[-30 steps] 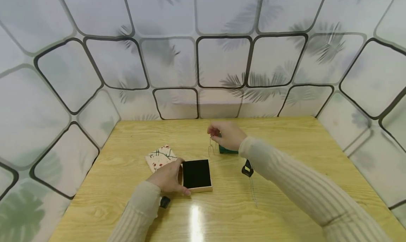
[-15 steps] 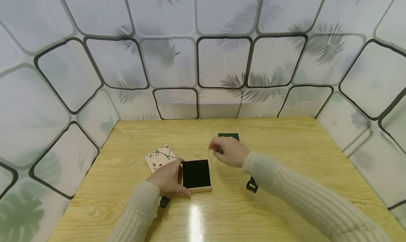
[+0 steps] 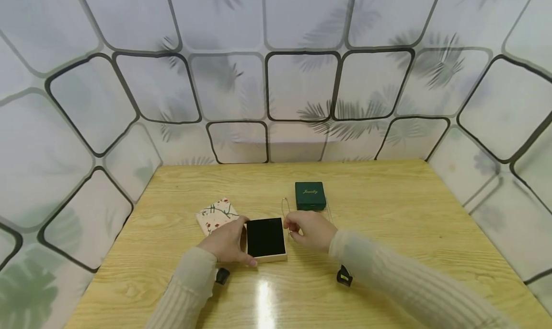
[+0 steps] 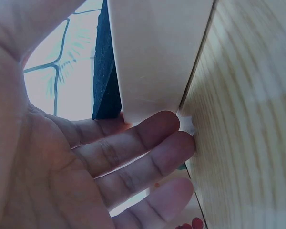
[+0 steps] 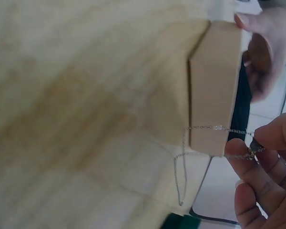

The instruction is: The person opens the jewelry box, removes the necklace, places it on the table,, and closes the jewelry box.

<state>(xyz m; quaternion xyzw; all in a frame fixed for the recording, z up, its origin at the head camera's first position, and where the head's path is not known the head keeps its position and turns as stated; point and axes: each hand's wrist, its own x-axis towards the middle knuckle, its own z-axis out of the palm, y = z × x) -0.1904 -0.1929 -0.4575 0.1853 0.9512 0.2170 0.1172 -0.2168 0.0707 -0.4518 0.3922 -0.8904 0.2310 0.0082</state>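
My left hand (image 3: 226, 240) grips the left side of a square, open jewelry box (image 3: 269, 259), thumb at the near edge and fingers at the far corner. A black pad (image 3: 265, 237) fills the box, whose wall (image 4: 157, 57) is pale pink. Just right of it, my right hand (image 3: 312, 230) pinches a thin silver chain (image 5: 217, 128) between thumb and fingers. The chain hangs in a loop beside the box, with a small dark piece (image 5: 254, 145) at the pinch. In the head view the chain's loop (image 3: 282, 204) shows by the box's far right corner.
A dark green jewelry box (image 3: 310, 195) with gold lettering stands behind my right hand. Another fine chain (image 3: 329, 211) lies right of it, partly hidden by my arm. A white floral-patterned square (image 3: 218, 216) lies behind my left hand. Patterned curtain surrounds the table (image 3: 379, 190).
My right hand has come down and nearer with the chain, from in front of the green box to the open box's right side, uncovering the green box. My left hand has stayed put.
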